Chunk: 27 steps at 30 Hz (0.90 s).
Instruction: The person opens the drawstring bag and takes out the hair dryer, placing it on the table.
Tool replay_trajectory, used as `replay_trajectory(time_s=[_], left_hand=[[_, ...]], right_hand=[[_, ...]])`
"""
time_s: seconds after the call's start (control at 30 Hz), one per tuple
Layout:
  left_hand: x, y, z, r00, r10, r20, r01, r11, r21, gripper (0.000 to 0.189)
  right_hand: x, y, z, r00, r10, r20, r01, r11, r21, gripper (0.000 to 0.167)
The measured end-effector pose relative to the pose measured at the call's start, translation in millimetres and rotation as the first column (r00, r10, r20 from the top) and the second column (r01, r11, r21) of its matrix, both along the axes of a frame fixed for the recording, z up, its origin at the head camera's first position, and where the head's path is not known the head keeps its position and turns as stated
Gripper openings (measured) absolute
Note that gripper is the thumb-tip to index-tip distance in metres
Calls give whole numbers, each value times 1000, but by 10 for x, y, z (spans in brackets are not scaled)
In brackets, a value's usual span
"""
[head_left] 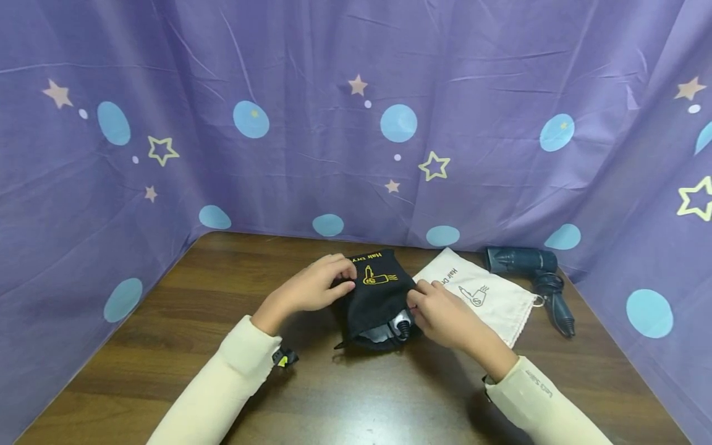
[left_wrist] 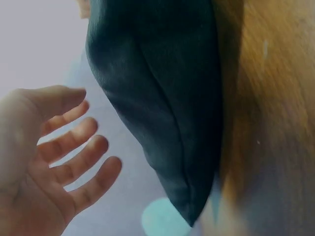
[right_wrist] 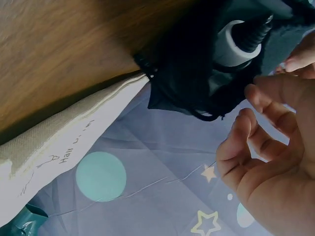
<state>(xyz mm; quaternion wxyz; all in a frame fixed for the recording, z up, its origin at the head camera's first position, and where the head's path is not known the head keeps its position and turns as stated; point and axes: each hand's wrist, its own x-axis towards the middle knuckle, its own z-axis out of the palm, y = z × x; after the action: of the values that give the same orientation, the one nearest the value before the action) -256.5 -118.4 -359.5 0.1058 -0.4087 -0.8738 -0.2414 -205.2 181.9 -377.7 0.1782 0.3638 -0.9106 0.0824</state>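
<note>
A black drawstring pouch [head_left: 374, 303] with a yellow hair dryer print and "Hair Dry" lettering lies in front of me, its mouth facing me. In the mouth shows a grey-white handle end with a black ribbed cord sleeve [right_wrist: 251, 37], part of a hair dryer; the rest is hidden inside. My left hand [head_left: 319, 284] is beside the pouch's left side, fingers loosely bent; the left wrist view shows a gap between it and the cloth. At the right edge near the mouth, my right hand [head_left: 442, 312] pinches the cloth between thumb and forefinger.
A white drawstring pouch [head_left: 495, 303] with a grey hair dryer print lies flat to the right, partly behind the right hand. Beyond it is a dark teal hair dryer [head_left: 520, 260] with its cord bundled. A purple curtain [head_left: 322, 123] surrounds the wooden table [head_left: 233, 272].
</note>
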Motion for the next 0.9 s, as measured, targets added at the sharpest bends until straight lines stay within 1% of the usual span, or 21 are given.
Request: replay_trajectory(time_s=[0.1,0.2,0.3,0.37,0.47,0.57,0.63,0.73,0.8,0.9], left_hand=[[-123,-74,-56,999,33,-5,-32,996,78,9],[-211,-157,-117,997,78,-2,-77,992,101,11],[-261,-237,-182,993,117,22,-118,990,72,14],[-273,-279,-209,989,139,52,-141,989,40,16],[-294,-324,-234,979,169,112,-168,986,-21,23],[-336,-341,-255,969,196,152,-183,979,-94,34],[-382,-339,-279,967,202,152,-183,974,-134,42],[-434,-329,-296,966,211,150,-186,968,-168,48],[-458,-323,-299,965,217,148,-189,965,-180,49],[-488,-320,-302,966,214,145,-188,967,-174,47]], right_hand=[[37,-25,-13,999,33,3,-33,999,-28,17],[62,-56,-40,998,64,12,-64,997,-34,25],[80,-95,-72,997,69,17,-69,997,-23,29],[85,-121,-92,998,62,14,-62,998,-10,30],[92,-163,-110,999,42,18,-42,999,6,33],[102,-200,-119,1000,7,26,-8,999,31,36],[109,-225,-120,999,-17,40,15,999,45,38],[121,-257,-112,996,-47,70,43,997,59,39],[126,-282,-102,993,-69,92,63,996,65,42],[128,-324,-90,987,-112,116,103,991,80,49]])
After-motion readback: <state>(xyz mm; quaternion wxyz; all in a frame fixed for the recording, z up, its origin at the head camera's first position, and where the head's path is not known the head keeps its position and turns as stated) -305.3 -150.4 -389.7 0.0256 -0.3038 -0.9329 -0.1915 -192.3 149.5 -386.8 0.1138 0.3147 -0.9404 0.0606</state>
